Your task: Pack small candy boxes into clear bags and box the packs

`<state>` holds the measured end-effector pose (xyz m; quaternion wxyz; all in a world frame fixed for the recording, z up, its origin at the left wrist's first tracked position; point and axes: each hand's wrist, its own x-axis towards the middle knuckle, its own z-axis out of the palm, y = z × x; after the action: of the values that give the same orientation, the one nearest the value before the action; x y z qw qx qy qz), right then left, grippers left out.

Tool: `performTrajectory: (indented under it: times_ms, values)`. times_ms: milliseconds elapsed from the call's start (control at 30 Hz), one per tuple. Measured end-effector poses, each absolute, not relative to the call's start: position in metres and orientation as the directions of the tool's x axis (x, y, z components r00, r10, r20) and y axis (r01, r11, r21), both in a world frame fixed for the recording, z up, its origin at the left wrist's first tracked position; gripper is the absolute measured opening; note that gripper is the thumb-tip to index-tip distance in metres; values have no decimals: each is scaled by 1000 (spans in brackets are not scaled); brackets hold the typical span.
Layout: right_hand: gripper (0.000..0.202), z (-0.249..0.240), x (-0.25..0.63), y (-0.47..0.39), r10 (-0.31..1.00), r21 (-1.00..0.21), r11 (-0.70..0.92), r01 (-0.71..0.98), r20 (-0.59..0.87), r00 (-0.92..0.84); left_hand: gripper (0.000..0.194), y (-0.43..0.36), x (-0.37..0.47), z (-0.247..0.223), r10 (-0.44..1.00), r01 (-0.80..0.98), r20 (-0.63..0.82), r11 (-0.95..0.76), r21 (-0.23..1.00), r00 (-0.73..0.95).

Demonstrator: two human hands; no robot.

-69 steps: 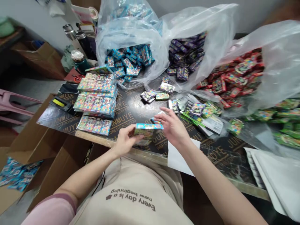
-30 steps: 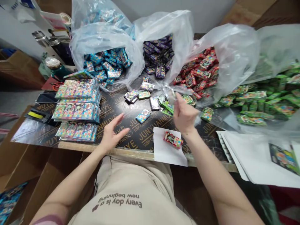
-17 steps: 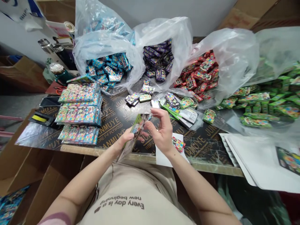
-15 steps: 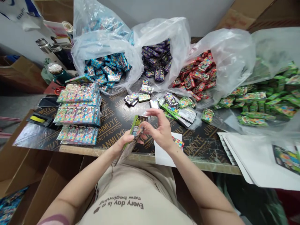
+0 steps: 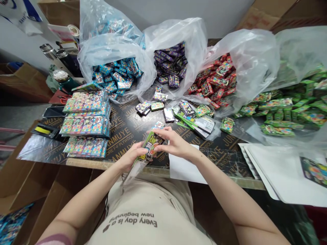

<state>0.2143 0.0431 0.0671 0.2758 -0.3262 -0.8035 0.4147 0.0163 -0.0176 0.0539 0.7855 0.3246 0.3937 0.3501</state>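
Observation:
A flat green-and-black printed packet point(image 5: 151, 145) with a clear plastic sleeve trailing from its lower end is held tilted above the table's front edge. My left hand point(image 5: 133, 156) grips its left side, the thumb lying on the printed face. At its upper right end my right hand point(image 5: 174, 142) is closed, thumb and fingers on the packet's edge. Just beyond the fingers lies a small colourful pack point(image 5: 158, 125), partly hidden. Farther back on the table are a small white-faced box point(image 5: 168, 115) and green-edged flat cards point(image 5: 186, 121).
Plastic bags of small boxes line the back: blue point(image 5: 119, 76), purple point(image 5: 170, 61), red point(image 5: 221, 76) and green point(image 5: 281, 114). Stacked finished-looking packs point(image 5: 83, 124) stand left, near a tape cutter point(image 5: 43, 130). White sheets point(image 5: 281, 173) overhang the right edge; another sheet point(image 5: 186, 168) lies under my right forearm.
The packet has turned so more of its printed face shows. My right hand has come down onto its upper end. The colourful pack beyond my fingers has come into view.

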Motion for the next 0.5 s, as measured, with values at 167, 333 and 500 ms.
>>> performTrajectory:
  times_ms: [167,333,500]
  values:
    - [39,59,210,42,880,-929,323,179,226,-417,43,-14,17,53,839,-307,-424,526,793,341]
    - [50,40,200,29,989,-999,30,23,26,-143,39,-8,11,53,863,-264,-406,484,834,302]
    - [34,36,185,22,963,-981,-165,-104,-138,-232,36,-5,10,54,940,79,-225,212,974,256]
